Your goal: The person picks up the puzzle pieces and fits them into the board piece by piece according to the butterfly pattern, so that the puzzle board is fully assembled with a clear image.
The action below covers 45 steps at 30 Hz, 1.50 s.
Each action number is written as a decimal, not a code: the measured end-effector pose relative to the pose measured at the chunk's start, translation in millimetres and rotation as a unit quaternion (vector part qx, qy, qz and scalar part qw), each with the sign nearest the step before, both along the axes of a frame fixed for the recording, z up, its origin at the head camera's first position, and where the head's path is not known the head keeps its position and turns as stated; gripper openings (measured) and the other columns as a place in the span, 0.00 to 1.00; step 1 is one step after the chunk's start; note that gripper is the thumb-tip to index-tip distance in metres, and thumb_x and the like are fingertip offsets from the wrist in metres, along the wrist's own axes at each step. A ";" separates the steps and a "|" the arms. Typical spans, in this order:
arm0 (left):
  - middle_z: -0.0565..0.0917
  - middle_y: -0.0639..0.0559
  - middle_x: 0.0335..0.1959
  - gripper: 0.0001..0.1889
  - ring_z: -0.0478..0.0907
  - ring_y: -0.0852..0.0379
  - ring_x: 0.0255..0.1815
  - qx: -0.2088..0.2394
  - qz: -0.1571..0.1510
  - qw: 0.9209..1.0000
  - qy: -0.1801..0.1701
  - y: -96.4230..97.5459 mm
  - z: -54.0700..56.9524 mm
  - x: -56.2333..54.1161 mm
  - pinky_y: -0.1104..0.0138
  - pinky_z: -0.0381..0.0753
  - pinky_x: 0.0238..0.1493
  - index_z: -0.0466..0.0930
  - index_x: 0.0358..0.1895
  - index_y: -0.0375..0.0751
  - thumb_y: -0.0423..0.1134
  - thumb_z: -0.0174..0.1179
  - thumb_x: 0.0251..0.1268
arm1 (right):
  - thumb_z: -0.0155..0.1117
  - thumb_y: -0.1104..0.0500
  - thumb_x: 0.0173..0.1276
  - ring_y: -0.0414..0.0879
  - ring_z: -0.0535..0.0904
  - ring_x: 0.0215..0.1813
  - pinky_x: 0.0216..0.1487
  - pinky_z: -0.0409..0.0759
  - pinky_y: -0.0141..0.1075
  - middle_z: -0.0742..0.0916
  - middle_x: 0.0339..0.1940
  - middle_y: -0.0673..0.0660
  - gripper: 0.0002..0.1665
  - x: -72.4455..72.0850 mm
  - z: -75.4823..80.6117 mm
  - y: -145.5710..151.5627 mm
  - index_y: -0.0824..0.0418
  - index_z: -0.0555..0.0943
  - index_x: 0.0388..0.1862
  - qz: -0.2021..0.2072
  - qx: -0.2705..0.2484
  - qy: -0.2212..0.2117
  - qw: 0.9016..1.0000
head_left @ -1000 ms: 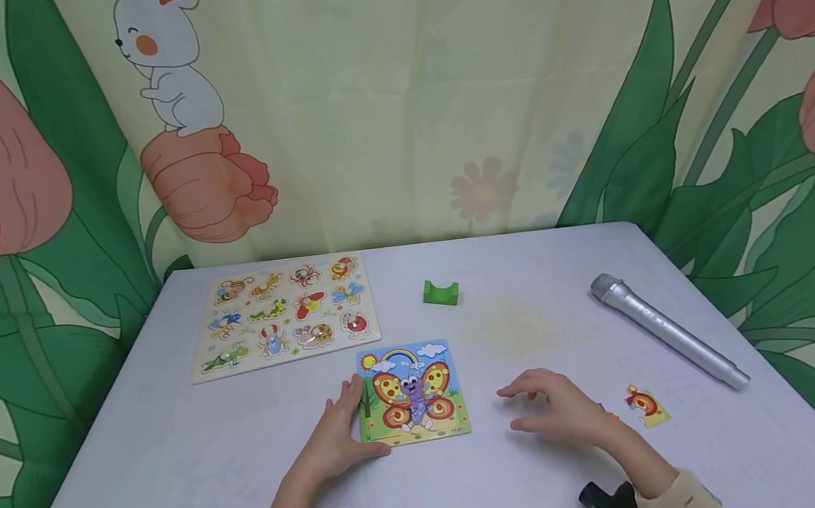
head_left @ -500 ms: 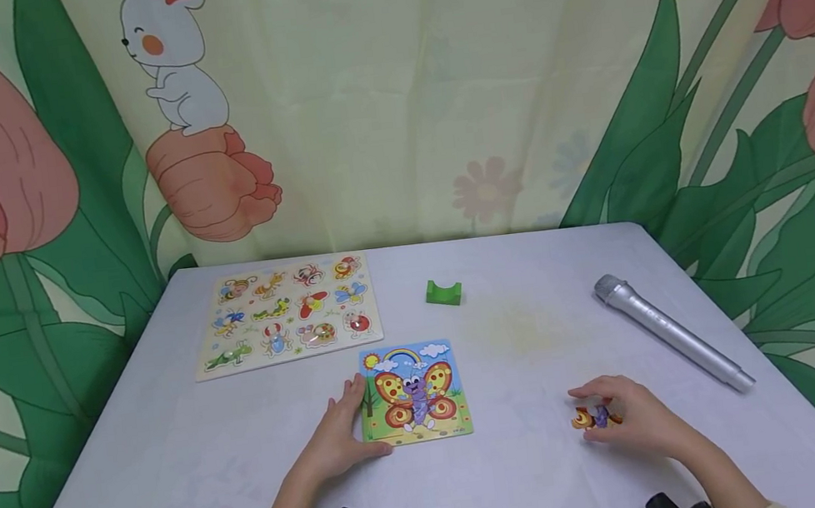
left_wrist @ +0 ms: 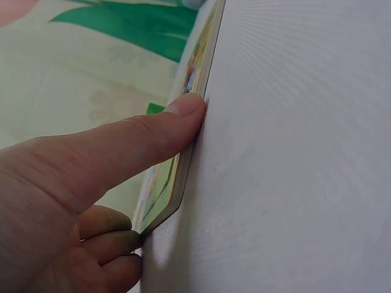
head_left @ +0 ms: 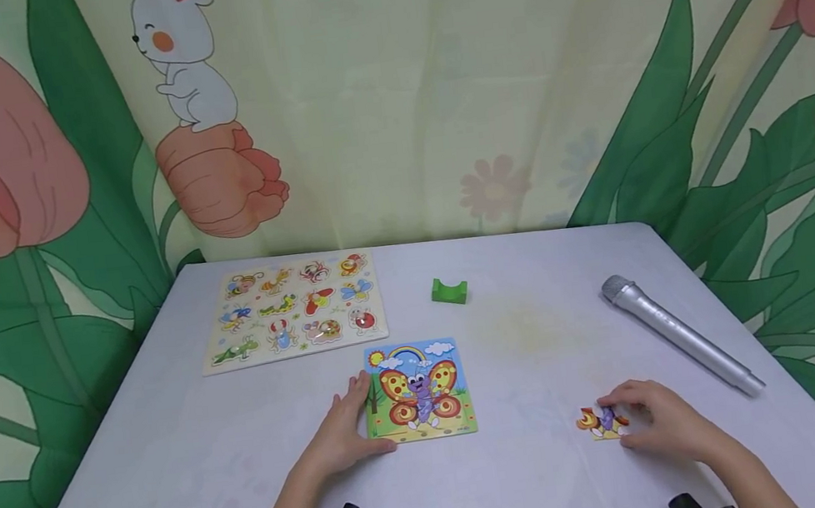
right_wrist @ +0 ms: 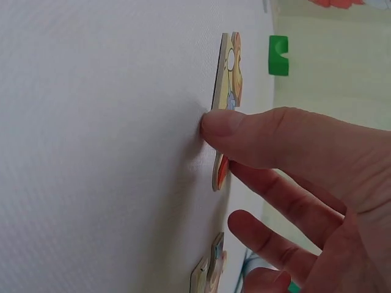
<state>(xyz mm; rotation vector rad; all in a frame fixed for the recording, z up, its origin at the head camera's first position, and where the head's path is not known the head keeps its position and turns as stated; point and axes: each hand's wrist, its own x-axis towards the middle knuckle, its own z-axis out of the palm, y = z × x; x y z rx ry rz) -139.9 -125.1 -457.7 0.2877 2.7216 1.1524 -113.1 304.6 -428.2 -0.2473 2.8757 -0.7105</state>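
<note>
A square butterfly jigsaw puzzle [head_left: 420, 391] lies flat on the table in the head view. My left hand [head_left: 340, 429] holds it at the near left corner, thumb on the front edge and fingers along the left side. The left wrist view shows that thumb [left_wrist: 183, 110] against the puzzle's edge [left_wrist: 183, 177]. Farther right, my right hand [head_left: 660, 418] pinches a loose jigsaw piece [head_left: 603, 423] with part of a butterfly on it. In the right wrist view, the thumb [right_wrist: 226, 125] presses the piece's near edge; more piece edges [right_wrist: 208, 268] show below, under the hand.
An insect peg puzzle board [head_left: 293, 309] lies at the back left. A green notched block [head_left: 449, 291] stands at the back middle, and a silver microphone [head_left: 681, 332] lies at the right. A printed curtain [head_left: 376, 107] hangs behind the white table [head_left: 177, 481].
My right hand has moved right, from beside the butterfly puzzle to the loose piece, and now pinches it. The left hand stays at the puzzle; the head view has shifted slightly.
</note>
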 end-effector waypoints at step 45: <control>0.52 0.39 0.71 0.55 0.43 0.45 0.72 0.002 0.001 1.000 -0.002 -0.2 1.6 0.4 0.52 0.40 0.70 0.50 0.69 0.31 0.45 0.74 0.38 | 0.74 0.63 0.41 0.44 0.73 0.37 0.36 0.76 0.39 0.79 0.37 0.47 0.18 -13.9 17.5 -28.0 0.55 0.84 0.35 0.062 -0.024 0.065 0.996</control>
